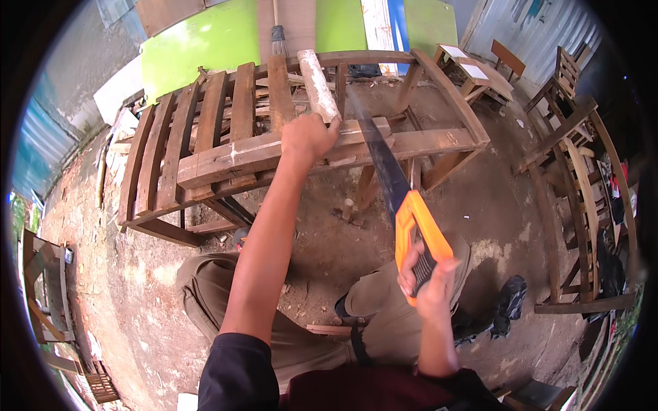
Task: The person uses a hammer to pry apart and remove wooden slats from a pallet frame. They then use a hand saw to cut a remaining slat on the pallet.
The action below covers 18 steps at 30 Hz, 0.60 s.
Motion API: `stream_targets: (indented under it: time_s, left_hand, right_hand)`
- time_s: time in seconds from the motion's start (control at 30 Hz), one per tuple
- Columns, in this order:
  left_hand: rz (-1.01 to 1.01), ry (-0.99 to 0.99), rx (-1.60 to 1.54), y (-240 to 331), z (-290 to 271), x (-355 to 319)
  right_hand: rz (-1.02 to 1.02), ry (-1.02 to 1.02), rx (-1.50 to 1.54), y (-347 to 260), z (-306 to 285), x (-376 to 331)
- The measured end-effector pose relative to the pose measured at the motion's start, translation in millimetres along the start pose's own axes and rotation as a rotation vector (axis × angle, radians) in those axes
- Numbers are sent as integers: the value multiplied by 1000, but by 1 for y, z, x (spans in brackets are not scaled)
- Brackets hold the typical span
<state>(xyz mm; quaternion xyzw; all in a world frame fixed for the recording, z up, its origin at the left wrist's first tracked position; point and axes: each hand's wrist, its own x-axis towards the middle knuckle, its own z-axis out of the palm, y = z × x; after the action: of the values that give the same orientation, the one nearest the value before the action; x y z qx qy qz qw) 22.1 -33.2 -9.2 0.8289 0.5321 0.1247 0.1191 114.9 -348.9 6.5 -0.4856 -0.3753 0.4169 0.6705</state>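
Outdoors: sawing at a slatted wooden frame

Largest first: wooden frame [226,164], slatted, lying on bare dirt ground [137,288], top rail running left to right. More wooden furniture frames [582,205] stand to the right, well apart.

Left arm reaches forward, nearly straight. Left hand [306,139] rests on the frame's front rail, fingers closed around the base of a pale, paint-flecked wooden post [317,83] that rises tilted from the rail.

Right arm bent, elbow low. Right hand [428,277] with fingers wrapped tight on the orange handle of a handsaw [397,198]. Dark blade angles up and away, its far end meeting the rail just beside the left hand.

Knees in khaki trousers [384,308] below.
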Motion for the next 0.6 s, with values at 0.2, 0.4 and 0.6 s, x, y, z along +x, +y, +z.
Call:
stream_targets:
  time_s: [0.2, 0.4, 0.6]
  left_hand:
    - [-1, -39, 8, 5, -6, 9]
    - [-61, -15, 19, 4, -4, 14]
    - [-33, -37, 25, 5, -7, 9]
  right_hand:
    - [22, 100, 6, 7, 7, 114]
    - [-22, 61, -193, 11, 24, 123]
    - [56, 106, -68, -4, 2, -15]
